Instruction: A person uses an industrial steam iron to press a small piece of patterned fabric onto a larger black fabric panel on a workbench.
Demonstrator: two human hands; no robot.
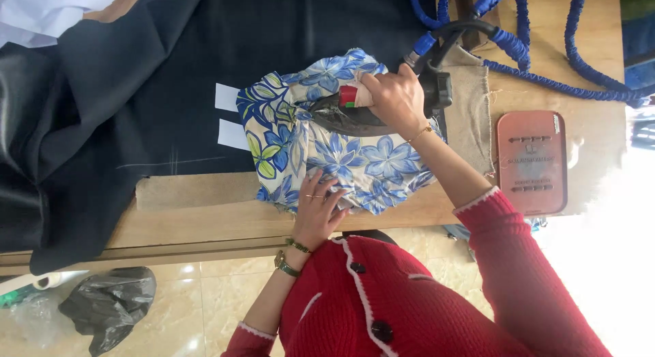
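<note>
Low in the frame's centre the left hand (319, 205) lies flat with fingers spread on the blue floral cloth (327, 149) at mid-frame, while just above it the right hand (394, 98) is wrapped around the handle of the iron (348, 111) resting on that cloth, dark fabric (136, 91) beyond to upper left.
</note>
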